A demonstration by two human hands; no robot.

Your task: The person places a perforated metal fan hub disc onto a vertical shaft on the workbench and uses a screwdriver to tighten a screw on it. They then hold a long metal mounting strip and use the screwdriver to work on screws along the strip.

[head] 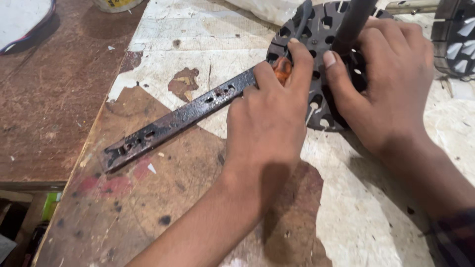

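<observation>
Left hand (pixel 269 121) clenched on an orange-handled tool (pixel 283 69); right hand (pixel 383 74) grips the slotted disc (pixel 316 44). Best keep disc pinned flat to tabletop (pixel 346 207).

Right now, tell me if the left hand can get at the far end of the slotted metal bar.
Probably yes. The left hand already rests on the slotted metal bar near the round slotted disc, and the bar's outer end lies uncovered on the worn tabletop.
</observation>
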